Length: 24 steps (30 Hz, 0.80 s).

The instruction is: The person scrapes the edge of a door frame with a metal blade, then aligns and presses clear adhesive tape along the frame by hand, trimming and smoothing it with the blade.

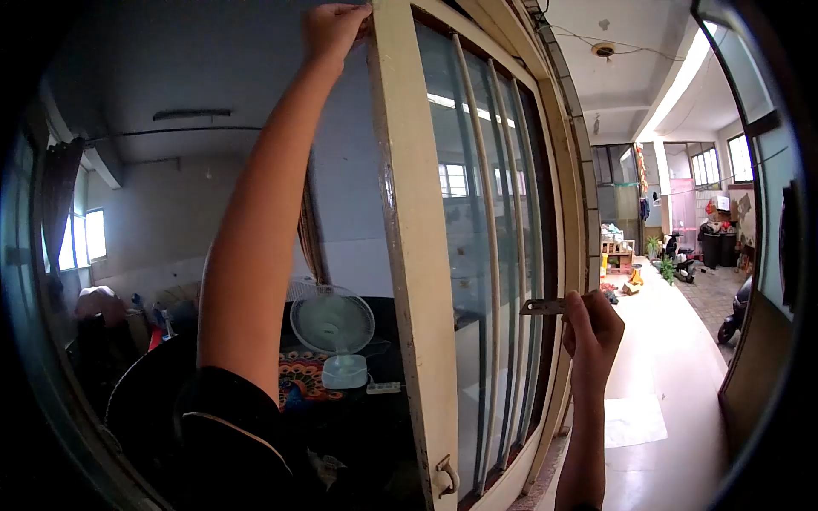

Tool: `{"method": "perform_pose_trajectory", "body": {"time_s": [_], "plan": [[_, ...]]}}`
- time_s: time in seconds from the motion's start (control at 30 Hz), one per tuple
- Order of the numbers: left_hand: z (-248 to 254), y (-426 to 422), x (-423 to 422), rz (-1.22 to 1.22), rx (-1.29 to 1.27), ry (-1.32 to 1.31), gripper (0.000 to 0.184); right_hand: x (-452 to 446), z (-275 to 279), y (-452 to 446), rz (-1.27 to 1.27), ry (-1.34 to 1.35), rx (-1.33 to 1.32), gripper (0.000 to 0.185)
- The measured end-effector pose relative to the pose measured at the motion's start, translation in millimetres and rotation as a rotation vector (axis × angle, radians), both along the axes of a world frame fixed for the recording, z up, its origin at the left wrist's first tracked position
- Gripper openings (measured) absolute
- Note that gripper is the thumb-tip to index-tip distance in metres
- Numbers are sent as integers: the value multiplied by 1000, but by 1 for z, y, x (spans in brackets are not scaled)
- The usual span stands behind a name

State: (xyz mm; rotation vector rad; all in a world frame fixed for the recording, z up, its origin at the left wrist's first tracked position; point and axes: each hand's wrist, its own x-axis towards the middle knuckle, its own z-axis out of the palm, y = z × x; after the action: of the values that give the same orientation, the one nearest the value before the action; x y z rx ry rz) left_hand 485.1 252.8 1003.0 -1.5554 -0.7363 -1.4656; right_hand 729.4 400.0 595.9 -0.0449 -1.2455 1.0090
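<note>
A cream-painted window sash (396,213) with a glass pane (456,281) stands open in front of me. My left hand (335,32) reaches up to its top left corner, fingers closed at the edge of the frame and partly hidden. Low on the same frame is a small metal handle (446,475). My right hand (592,330) pinches a flat metal strip with small holes (544,307), held level in front of the window bars (497,255). Part of the strip is hidden by the fingers.
Inside the dim room on the left are an electric fan (332,322), a power strip (383,387) and a curtain (61,200). To the right, a white sheet (635,422) lies on a pale surface, with potted plants (665,268) and a scooter (737,315) beyond.
</note>
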Motion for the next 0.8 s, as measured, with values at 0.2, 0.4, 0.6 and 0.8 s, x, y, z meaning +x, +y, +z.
{"method": "perform_pose_trajectory", "body": {"time_s": [0.2,0.4,0.6,0.8], "plan": [[28,4,-12,542,-17,70,34,3,-15,10,14,18,-56,31],[45,-4,-8,520,-151,135,36,7,-29,22,-3,31,-74,32],[47,27,-25,463,360,245,35,3,-50,31,18,15,-129,31],[48,16,13,574,145,-56,49,9,-68,27,-58,-28,-208,31]]}}
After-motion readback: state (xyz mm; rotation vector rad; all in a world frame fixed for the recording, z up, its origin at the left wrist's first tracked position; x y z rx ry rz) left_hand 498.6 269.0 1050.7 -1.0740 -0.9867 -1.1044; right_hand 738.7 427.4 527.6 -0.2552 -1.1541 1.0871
